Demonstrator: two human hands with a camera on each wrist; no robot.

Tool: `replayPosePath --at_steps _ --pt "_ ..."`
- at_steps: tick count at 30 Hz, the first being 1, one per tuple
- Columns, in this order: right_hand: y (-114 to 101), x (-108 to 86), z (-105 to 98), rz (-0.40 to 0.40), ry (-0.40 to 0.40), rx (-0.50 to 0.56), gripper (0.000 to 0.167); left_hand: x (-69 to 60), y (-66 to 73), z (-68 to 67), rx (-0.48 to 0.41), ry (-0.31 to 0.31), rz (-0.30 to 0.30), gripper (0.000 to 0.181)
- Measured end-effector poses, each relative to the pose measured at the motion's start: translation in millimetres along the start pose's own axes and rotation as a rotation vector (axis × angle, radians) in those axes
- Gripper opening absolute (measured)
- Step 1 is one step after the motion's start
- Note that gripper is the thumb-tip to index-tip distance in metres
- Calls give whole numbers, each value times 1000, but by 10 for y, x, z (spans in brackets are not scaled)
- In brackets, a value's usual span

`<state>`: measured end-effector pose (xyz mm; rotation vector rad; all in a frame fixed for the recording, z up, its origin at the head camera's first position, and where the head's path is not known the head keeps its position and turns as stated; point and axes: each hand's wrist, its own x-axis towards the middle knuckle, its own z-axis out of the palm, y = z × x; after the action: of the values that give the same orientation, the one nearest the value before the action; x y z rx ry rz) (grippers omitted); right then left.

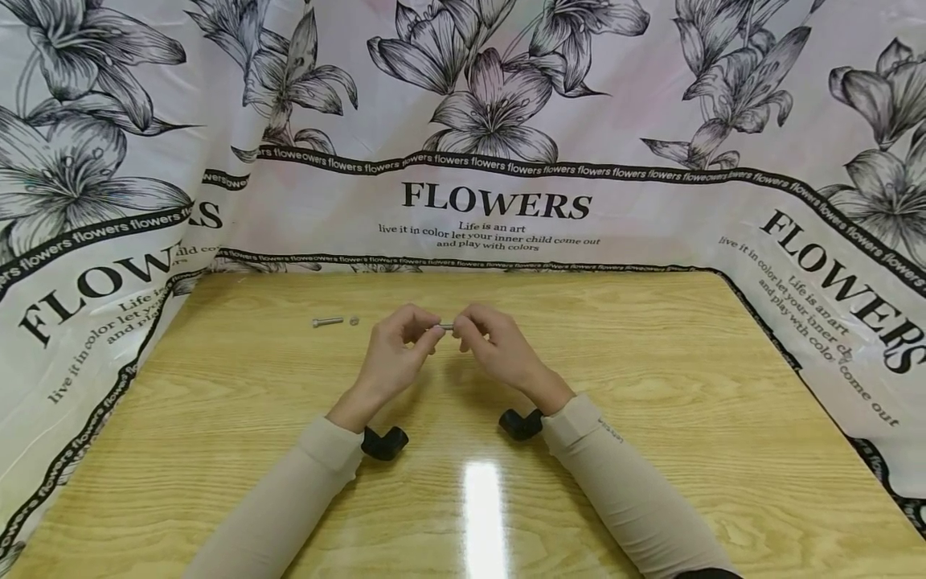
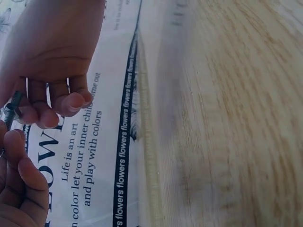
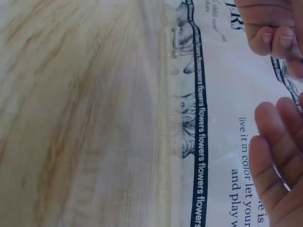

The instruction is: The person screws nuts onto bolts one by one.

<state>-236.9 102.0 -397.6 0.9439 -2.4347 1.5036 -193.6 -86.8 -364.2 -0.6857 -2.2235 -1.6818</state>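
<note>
A small metal bolt [image 1: 448,326] spans the gap between both hands, held above the table. My left hand [image 1: 391,350] pinches one end between thumb and fingertips. At the other end, the thumb and forefinger of my right hand [image 1: 499,346] close on it. In the left wrist view, the bolt [image 2: 13,105] shows its threaded shank and a wider piece round it, perhaps a nut; fingers cover part of it. The right wrist view shows fingers of both hands, with the bolt mostly hidden. Left of the hands, another bolt [image 1: 328,322] lies beside a nut [image 1: 354,321].
The wood-grain table [image 1: 651,362] has a bright reflection near its front. Floral printed cloth [image 1: 492,209] hangs behind it and along both sides. Black wrist mounts [image 1: 386,443] stick out from the sleeves.
</note>
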Motion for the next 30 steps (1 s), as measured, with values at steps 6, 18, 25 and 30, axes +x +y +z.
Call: replayPosePath --at_steps 6,18,25,30 --pt "-69 10 -19 14 -17 34 21 8 2 -14 -6 2 41 7" --pt "-433 -16 -93 -2 -44 2 15 5 15 4 4 -2 8 7" --pt "-186 3 -46 1 -38 36 26 6 24 -1 -4 -3 21 7" --pt "-36 20 -16 -87 -32 26 10 4 23 -1 2 3 19 7"
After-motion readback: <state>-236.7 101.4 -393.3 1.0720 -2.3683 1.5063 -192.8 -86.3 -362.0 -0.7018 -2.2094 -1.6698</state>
